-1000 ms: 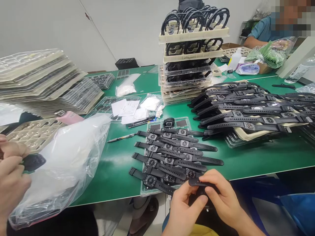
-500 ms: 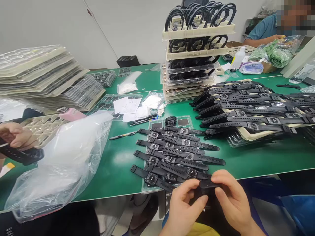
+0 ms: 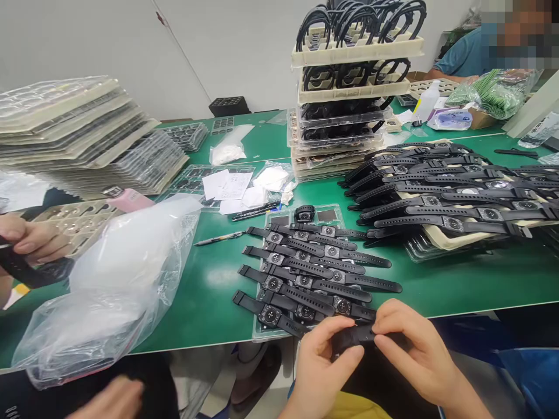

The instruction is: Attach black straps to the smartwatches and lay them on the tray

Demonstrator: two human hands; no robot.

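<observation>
My left hand (image 3: 323, 361) and my right hand (image 3: 417, 349) are in front of the table edge, both closed on one black smartwatch (image 3: 356, 336). My left fingers and thumb grip its left part, while the right fingertips pinch the strap on the other side. Much of the watch is hidden by the fingers. Just beyond my hands, a clear plastic tray (image 3: 261, 333) bears rows of black smartwatches (image 3: 271, 315), backs up with straps spread out. One watch with its strap curled (image 3: 304, 214) sits at the tray's far end.
More watches (image 3: 452, 224) cover cream trays to the right. Tall tray stacks stand behind (image 3: 358, 55) and at left (image 3: 56, 125). A plastic bag (image 3: 126, 273), pen (image 3: 220, 238) and papers (image 3: 227, 186) lie leftward. A co-worker's hand (image 3: 32, 235) holds a watch; another person sits far right.
The watch between my hands has turned, and my right fingers have shifted along its strap. At left, the co-worker's watch moved slightly left and another hand has appeared at the bottom, blurred.
</observation>
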